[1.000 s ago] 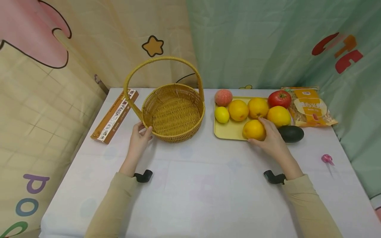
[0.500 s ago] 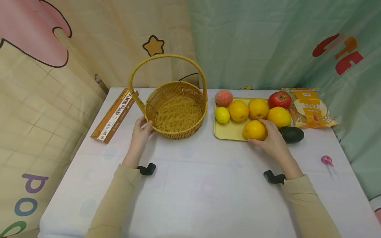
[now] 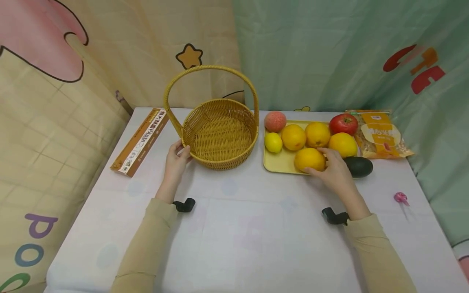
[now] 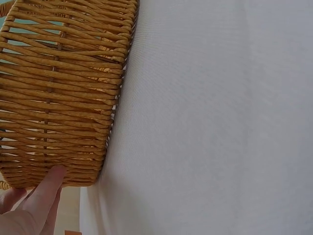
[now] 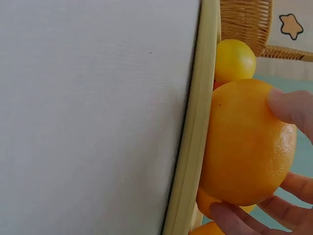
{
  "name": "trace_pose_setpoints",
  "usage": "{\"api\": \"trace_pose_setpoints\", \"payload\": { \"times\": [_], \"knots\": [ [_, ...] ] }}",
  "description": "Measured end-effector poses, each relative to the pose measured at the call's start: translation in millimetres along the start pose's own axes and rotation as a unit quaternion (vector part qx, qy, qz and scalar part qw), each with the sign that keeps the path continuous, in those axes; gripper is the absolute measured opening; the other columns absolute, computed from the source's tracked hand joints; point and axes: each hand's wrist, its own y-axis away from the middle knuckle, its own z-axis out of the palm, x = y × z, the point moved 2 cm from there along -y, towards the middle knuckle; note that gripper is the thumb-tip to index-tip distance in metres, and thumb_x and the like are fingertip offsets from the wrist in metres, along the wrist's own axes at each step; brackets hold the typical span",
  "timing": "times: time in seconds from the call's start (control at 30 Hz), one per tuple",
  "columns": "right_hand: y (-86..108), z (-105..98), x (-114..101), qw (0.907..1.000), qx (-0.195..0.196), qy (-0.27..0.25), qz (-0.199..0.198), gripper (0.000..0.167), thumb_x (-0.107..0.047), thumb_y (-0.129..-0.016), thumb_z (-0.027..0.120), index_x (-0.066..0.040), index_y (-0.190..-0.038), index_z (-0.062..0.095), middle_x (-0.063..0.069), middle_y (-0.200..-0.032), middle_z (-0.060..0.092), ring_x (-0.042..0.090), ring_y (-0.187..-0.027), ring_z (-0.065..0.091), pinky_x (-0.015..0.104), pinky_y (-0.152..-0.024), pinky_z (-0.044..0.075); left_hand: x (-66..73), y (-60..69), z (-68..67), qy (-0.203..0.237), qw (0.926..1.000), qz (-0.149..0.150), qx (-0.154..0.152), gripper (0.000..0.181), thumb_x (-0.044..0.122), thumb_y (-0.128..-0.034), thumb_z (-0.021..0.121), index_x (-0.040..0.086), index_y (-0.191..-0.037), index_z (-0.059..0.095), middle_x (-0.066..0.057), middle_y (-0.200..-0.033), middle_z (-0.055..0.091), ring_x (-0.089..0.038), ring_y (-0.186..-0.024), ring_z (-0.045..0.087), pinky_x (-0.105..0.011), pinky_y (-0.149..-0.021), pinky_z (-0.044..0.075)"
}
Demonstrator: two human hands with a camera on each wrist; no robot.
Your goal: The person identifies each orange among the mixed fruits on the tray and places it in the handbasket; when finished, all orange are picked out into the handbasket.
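Observation:
With thumb and fingers on its outer wall beside the handle's base, my left hand (image 3: pixel 176 162) holds the round wicker basket (image 3: pixel 225 165). The left wrist view shows the thumb against the woven basket side (image 4: pixel 58 98); part of the fingers is out of frame. My right hand (image 3: pixel 335 173) grips an orange (image 3: pixel 308 160) at the front of a pale yellow tray (image 3: pixel 276 165). In the right wrist view the thumb (image 5: pixel 291 107) lies on one side of the orange (image 5: pixel 244 147), with fingertips on the other. The basket has nothing inside it.
Also on the tray are a lemon (image 3: pixel 273 143), a peach-like pink fruit (image 3: pixel 275 121), more oranges (image 3: pixel 293 137), a tomato (image 3: pixel 343 124) and a dark green oval (image 3: pixel 359 167). A grain bag (image 3: pixel 380 134), pasta box (image 3: pixel 141 142) and pink-wrapped lollipop (image 3: pixel 401 198) lie around.
The basket has slid right and slightly away together with my left hand. My right hand has moved the orange a little to the left.

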Motion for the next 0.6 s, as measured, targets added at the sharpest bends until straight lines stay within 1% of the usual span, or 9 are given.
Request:
{"api": "trace_pose_setpoints", "payload": {
  "times": [0.13,0.37,0.6],
  "knots": [
    [-4.1,0.5,-2.2,0.9997,-0.024,-0.004,0.006,0.091,-0.052,-0.085,0.072,0.001,-0.148,0.033,0.029,-0.145,0.031,0.047,-0.128,0.035,0.07,-0.112,0.031,-0.5,-1.6,0.9,-0.001,1.0,-0.001,0.001,0.054,0.016,-0.1039,0.048,0.004,-0.153,0.028,-0.017,-0.154,0.036,-0.03,-0.133,0.05,-0.037,-0.107,0.051],
    [-6.8,4.3,2.3,0.9971,-0.042,-0.054,0.032,0.096,-0.051,-0.084,0.074,0.002,-0.148,0.025,0.029,-0.149,0.031,0.046,-0.133,0.032,0.068,-0.115,0.028,0.4,-2.5,3.6,-0.003,1.0,-0.007,-0.003,0.054,0.016,-0.1038,0.049,0.005,-0.153,0.029,-0.017,-0.154,0.036,-0.029,-0.132,0.05,-0.035,-0.107,0.051],
    [-9.7,7.5,6.0,0.9965,-0.049,-0.062,0.026,0.099,-0.052,-0.084,0.073,0.0,-0.151,0.024,0.029,-0.153,0.027,0.047,-0.137,0.029,0.069,-0.116,0.025,1.0,-3.0,4.1,-0.005,0.9999,-0.011,0.0,0.054,0.016,-0.104,0.048,0.006,-0.153,0.028,-0.016,-0.155,0.036,-0.027,-0.133,0.05,-0.035,-0.108,0.051]
  ]
}}
